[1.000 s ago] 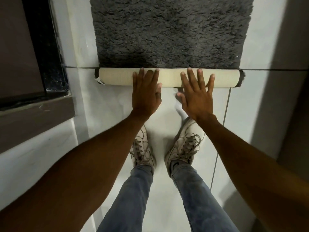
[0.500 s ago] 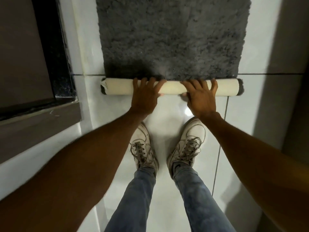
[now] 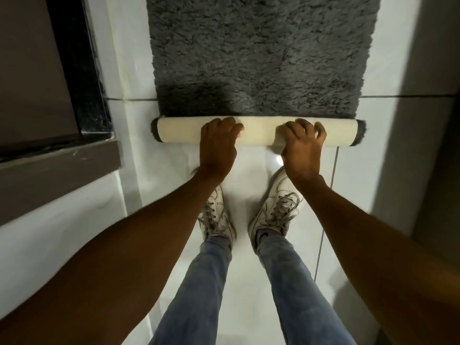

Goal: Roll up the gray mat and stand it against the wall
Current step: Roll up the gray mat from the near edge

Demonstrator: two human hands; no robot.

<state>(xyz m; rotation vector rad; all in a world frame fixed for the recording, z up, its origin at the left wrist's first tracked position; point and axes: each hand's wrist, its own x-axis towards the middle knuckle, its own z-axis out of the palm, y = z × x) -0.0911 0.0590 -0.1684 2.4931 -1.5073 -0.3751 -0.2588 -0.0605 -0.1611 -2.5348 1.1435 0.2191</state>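
The shaggy gray mat [image 3: 261, 53] lies flat on the white tile floor and runs away from me. Its near end is wound into a roll [image 3: 258, 131] whose cream backing faces out, with gray pile showing at both ends. My left hand [image 3: 217, 143] rests on the roll left of its middle, fingers curled over the top. My right hand [image 3: 302, 145] grips the roll right of its middle, fingers also curled over it. Both palms press on the near side of the roll.
My two feet in white sneakers [image 3: 249, 212] stand on the tiles just behind the roll. A dark doorway and brown ledge [image 3: 59, 155] are at the left. A wall [image 3: 433, 120] rises along the right, and a white strip of wall base runs left of the mat.
The roll has moved away from me over the flat part and grown thicker. My fingers went from lying flat and spread on the roll to curled over its top.
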